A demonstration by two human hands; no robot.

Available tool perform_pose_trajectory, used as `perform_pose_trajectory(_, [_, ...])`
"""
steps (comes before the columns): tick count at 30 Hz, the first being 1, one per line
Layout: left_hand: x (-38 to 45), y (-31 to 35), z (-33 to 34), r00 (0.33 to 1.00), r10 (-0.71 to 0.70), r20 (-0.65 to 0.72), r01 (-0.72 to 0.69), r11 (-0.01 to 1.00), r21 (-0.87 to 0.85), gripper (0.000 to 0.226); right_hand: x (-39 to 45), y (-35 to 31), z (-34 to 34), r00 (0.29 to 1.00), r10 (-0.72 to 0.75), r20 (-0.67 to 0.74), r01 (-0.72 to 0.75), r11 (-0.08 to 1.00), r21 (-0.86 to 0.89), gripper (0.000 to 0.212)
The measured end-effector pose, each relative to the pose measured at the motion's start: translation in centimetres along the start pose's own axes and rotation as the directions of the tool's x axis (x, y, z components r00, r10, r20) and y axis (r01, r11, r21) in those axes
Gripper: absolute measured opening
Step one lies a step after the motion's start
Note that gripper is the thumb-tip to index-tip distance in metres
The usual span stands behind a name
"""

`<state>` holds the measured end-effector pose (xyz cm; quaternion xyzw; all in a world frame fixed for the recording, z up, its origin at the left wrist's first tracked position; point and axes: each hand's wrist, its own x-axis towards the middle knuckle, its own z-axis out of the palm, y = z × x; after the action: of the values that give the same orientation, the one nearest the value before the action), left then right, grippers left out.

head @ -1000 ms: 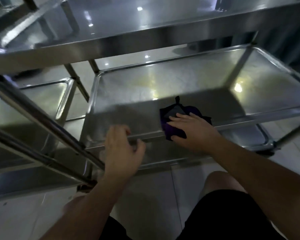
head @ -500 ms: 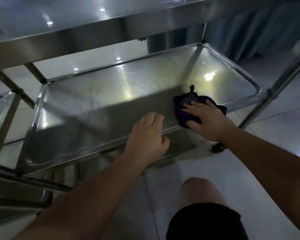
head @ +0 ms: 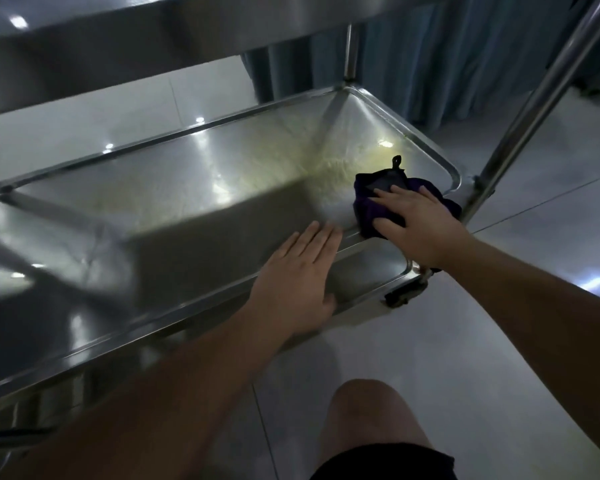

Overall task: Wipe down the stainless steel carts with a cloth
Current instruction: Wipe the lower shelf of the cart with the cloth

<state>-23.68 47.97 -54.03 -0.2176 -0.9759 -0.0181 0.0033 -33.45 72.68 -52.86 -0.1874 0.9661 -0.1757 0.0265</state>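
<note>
A stainless steel cart's middle shelf (head: pixel 201 188) fills the view, a shallow tray with a raised rim. A dark purple cloth (head: pixel 371 206) with a small black loop lies on the shelf near its front right corner. My right hand (head: pixel 416 226) presses flat on the cloth, fingers straight and spread. My left hand (head: pixel 298 285) lies flat on the shelf's front rim, fingers straight and together, just left of the cloth. The cart's top shelf (head: pixel 125 46) overhangs at the top of the view.
A steel upright post (head: pixel 541 91) rises at the cart's right corner, with a black caster (head: pixel 400 296) below. Blue curtains (head: pixel 447 57) hang behind. Another steel shelf (head: pixel 11 258) adjoins on the left. Pale tiled floor (head: pixel 499 341) lies to the right, and my knee (head: pixel 368 417) is below.
My right hand has slid the cloth rightward toward the shelf's front right corner. My left hand moved right along the front rim and flattened onto it.
</note>
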Motion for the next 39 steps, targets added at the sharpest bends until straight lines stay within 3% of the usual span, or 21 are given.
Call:
perform_pose_trajectory(8, [-0.5,-0.2,0.6,0.999,0.01,-0.051,-0.011,1.0,-0.017,0.104,3.5,4.1,-2.1,0.979,0.2,0.043,-0.191,0.97,-0.148,0.066])
perform_pose_trajectory(12, [-0.4,-0.4,0.4,0.999,0.008,-0.036,-0.01,0.998,-0.065,0.106,7.2,4.9,-2.7,0.954,0.29,0.071,-0.278,0.951,-0.138,0.064])
perform_pose_trajectory(26, [-0.3,-0.9,1.1,0.997,0.036,-0.072,-0.044,0.993,-0.113,0.108,18.7,4.3,-2.2,0.985,0.171,0.002,-0.168,0.974,-0.15,0.071])
perform_pose_trajectory(30, [-0.4,-0.8,0.8,0.998,0.029,-0.047,-0.033,0.996,-0.081,0.108,15.7,-0.9,-0.5,0.995,-0.027,0.095,0.039,0.99,-0.136,0.061])
perform_pose_trajectory(33, [-0.4,-0.8,0.6,0.999,0.03,-0.013,-0.03,0.998,-0.058,0.108,12.6,-5.4,1.2,0.959,-0.231,0.164,0.245,0.967,-0.073,0.058])
perform_pose_trajectory(35, [-0.4,-0.8,0.5,0.999,0.03,-0.01,-0.031,0.998,-0.054,0.108,11.2,-6.0,1.3,0.939,-0.298,0.174,0.308,0.951,-0.034,0.058])
perform_pose_trajectory(37, [-0.4,-0.7,0.4,0.999,0.031,-0.015,-0.032,0.997,-0.063,0.108,11.4,-4.5,0.6,0.946,-0.281,0.162,0.292,0.955,-0.051,0.056])
perform_pose_trajectory(39, [-0.5,-0.6,0.4,0.999,0.026,-0.029,-0.028,0.997,-0.075,0.108,12.6,-1.3,-0.6,0.981,-0.153,0.118,0.169,0.976,-0.134,0.055])
